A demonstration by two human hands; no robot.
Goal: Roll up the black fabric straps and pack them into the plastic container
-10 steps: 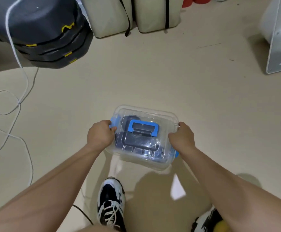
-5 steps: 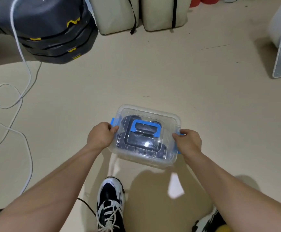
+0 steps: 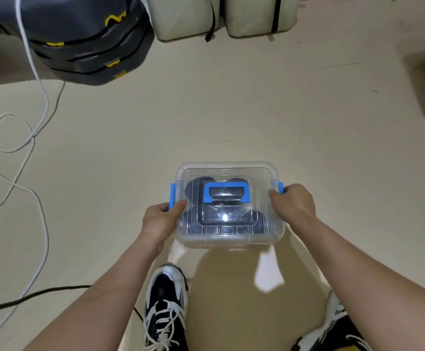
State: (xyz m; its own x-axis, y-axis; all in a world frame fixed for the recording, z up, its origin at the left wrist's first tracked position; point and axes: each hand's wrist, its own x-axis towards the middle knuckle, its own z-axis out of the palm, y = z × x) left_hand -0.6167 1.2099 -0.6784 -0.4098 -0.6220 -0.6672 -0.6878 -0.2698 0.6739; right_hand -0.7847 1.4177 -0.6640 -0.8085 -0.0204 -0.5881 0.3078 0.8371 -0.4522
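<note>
Two grips on the plastic container (image 3: 228,239), left hand (image 3: 159,220) and right hand (image 3: 294,205), box squarer than before.

The container (image 3: 228,239) turned square; left hand (image 3: 159,220) apparently off latch (image 3: 172,196)

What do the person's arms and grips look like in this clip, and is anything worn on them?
Both grips are bare hands. The left grip and right grip have no gloves, and no rings, watch or wristbands show. The left forearm and right forearm are bare to the frame edge, with no sleeves in view and no cables or markings.
</note>
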